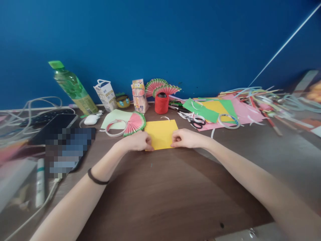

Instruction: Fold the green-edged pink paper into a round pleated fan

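Note:
A sheet of yellow paper [162, 134] lies on the brown table, its near edge toward me. My left hand [139, 141] pinches its near left corner, thumb and fingers closed. At the near right corner, my right hand [185, 138] pinches the paper the same way. Just left of the sheet is a pleated paper fan [135, 124] in pink and green, like a watermelon slice. A roll of tape [116, 128] rests beside the fan, partly over a pale green sheet [114, 117].
Scissors [197, 121], coloured paper [219, 110] and another tape roll [228, 121] lie to the right. A green bottle [74, 87], milk carton [106, 95] and red container [162, 103] stand along the blue wall. A phone [71, 150] and marker [40, 182] lie at left.

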`<state>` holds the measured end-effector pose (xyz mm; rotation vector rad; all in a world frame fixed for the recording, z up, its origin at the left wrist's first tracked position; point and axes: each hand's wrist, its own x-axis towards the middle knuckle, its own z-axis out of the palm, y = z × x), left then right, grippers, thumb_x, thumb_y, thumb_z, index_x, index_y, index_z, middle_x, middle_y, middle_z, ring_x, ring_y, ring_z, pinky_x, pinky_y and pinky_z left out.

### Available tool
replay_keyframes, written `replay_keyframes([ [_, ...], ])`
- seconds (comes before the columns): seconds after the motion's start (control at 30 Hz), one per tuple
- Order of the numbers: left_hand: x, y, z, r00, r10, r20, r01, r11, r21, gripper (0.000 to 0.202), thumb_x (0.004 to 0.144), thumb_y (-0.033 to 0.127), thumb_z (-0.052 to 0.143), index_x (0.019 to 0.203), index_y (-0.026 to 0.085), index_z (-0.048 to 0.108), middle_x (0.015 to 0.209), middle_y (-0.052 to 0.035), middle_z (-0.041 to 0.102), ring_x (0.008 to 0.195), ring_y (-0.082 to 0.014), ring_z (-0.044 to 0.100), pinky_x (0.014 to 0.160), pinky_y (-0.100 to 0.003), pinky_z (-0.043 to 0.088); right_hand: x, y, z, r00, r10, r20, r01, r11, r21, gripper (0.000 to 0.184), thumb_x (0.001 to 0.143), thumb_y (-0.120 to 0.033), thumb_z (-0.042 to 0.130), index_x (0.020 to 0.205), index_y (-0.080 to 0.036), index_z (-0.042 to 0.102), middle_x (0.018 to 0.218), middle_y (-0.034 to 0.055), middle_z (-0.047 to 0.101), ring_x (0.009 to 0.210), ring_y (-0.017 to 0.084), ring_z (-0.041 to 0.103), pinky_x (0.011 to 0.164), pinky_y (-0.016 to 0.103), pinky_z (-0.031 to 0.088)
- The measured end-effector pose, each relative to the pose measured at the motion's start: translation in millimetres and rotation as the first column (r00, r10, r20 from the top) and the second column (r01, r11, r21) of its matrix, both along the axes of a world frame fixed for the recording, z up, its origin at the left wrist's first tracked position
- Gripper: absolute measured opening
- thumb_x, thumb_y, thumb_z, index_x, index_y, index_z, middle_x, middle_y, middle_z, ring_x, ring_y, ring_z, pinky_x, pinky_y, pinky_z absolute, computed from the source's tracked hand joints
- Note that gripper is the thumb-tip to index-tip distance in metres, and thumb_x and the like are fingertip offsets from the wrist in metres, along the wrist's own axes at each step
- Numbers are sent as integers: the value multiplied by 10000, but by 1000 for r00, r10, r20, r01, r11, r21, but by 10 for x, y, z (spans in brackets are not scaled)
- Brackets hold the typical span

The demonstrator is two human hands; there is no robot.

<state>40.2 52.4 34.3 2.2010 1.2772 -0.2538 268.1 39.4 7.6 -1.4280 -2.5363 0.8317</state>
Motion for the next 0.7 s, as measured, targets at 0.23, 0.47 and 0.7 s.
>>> replay_keyframes([
  [0.23, 22, -58, 75, 990, 78, -114, -74, 997, 36, 290, 639, 460, 558, 572, 180, 519, 589, 5, 529, 543, -132, 464, 484, -256, 283, -3, -41, 46, 975, -150, 165, 141, 988, 61, 416, 663, -549, 616, 514, -182, 491, 555, 7, 519, 531, 121, 428, 505, 256, 219],
  [0.47, -9, -33, 63, 994, 82, -72, -82, 997, -5, 253, 617, 420, 569, 580, 169, 561, 577, 4, 562, 531, -117, 486, 481, -226, 307, -13, -51, 96, 943, -175, 282, 158, 984, 81, 511, 670, -658, 529, 499, -178, 489, 536, 9, 507, 512, 120, 431, 486, 247, 205],
  [0.7, -4, -30, 86, 995, 72, -66, -72, 997, -9, 272, 621, 432, 573, 555, 170, 544, 527, 14, 513, 515, -116, 463, 477, -227, 299, 21, -31, 116, 955, -135, 266, 124, 991, 60, 429, 665, -588, 576, 561, -181, 489, 601, -5, 546, 573, 119, 469, 499, 241, 223],
])
